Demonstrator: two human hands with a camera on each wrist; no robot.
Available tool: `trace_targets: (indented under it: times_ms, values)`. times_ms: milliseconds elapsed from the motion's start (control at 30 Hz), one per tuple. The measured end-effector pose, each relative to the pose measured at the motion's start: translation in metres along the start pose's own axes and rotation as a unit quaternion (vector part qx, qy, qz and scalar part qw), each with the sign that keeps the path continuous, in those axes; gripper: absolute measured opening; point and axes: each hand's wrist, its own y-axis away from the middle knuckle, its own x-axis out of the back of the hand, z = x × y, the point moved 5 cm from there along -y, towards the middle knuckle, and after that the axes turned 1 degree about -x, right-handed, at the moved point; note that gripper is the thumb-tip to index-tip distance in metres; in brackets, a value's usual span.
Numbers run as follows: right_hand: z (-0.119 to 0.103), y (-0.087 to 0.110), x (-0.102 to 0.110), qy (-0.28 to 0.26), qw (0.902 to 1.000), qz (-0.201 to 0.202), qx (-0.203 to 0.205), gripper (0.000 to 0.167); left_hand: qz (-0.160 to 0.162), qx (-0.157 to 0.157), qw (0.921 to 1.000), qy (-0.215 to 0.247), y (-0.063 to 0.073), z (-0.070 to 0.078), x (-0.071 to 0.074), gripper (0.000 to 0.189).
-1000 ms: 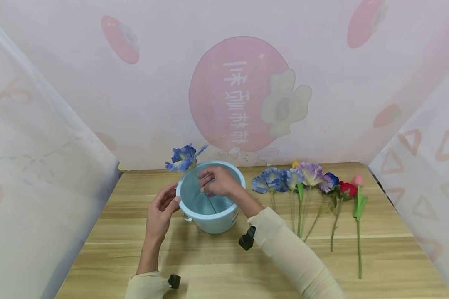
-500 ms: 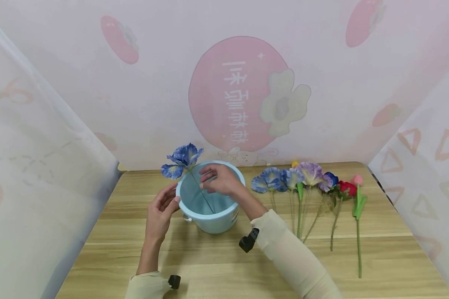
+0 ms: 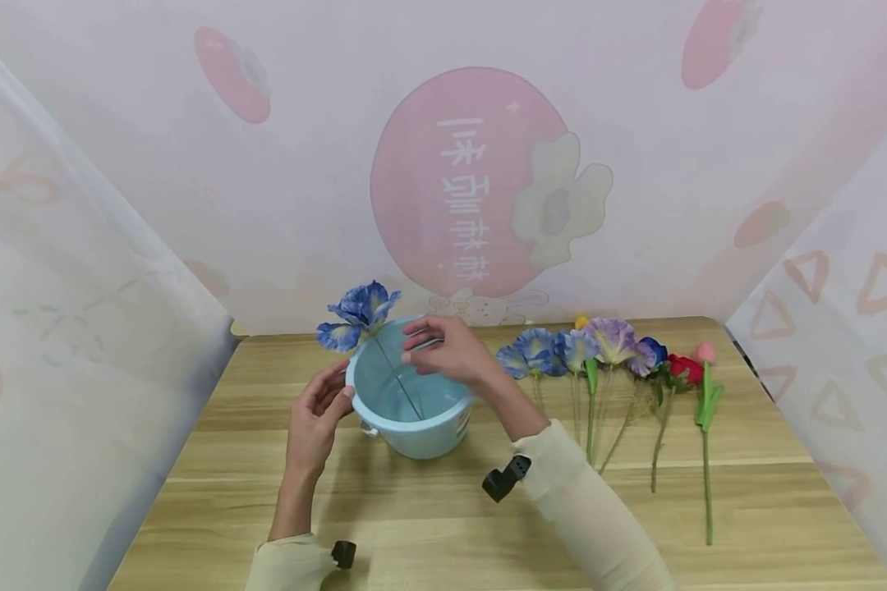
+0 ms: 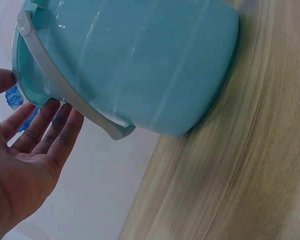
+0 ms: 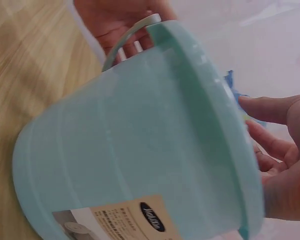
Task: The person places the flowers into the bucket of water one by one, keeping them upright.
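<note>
While a single blue flower (image 3: 358,316) stands in the light-blue bucket (image 3: 425,443), its stem slanting across the inside and its head resting out past the bucket's far left rim, the other stems lie outside it, so the work looks to be at an early stage. The right hand (image 3: 451,349) is over the bucket's mouth with thumb and fingers apart and nothing between them; it seems to be clear of the stem, which suggests that this flower's placing is done or nearly so. The left hand (image 3: 318,419) pinches the bucket's rim on its left side, thumb on the edge and fingers behind, apparently to steady it. (Whether those fingers also touch the handle (image 4: 65,87) beside them, I cannot tell.)

What is left lies on the desk (image 3: 414,525) to the right of the bucket, in a loose row: nearest it the pale blue flowers (image 3: 535,353), then a yellow bloom (image 3: 581,322) and a purple flower (image 3: 613,341), a dark blue rose (image 3: 656,351), a red rose (image 3: 685,371) and, farthest from the bucket, a pink tulip (image 3: 706,410). Some heads overlap, so an exact count of what remains is hard to make.
</note>
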Motion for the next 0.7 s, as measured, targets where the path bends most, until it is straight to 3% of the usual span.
trace_targets:
  times_ms: [367, 700]
  values:
    - [-0.001, 0.038, 0.034, -0.044, 0.9983, 0.035, 0.016, 0.05, 0.001, 0.0, 1.0, 0.003, -0.001, 0.0, -0.001, 0.044]
    - [0.016, 0.072, 0.064, -0.048, 0.9945, 0.087, 0.031, 0.054, 0.002, 0.001, 1.0, 0.004, 0.0, 0.0, -0.001, 0.044]
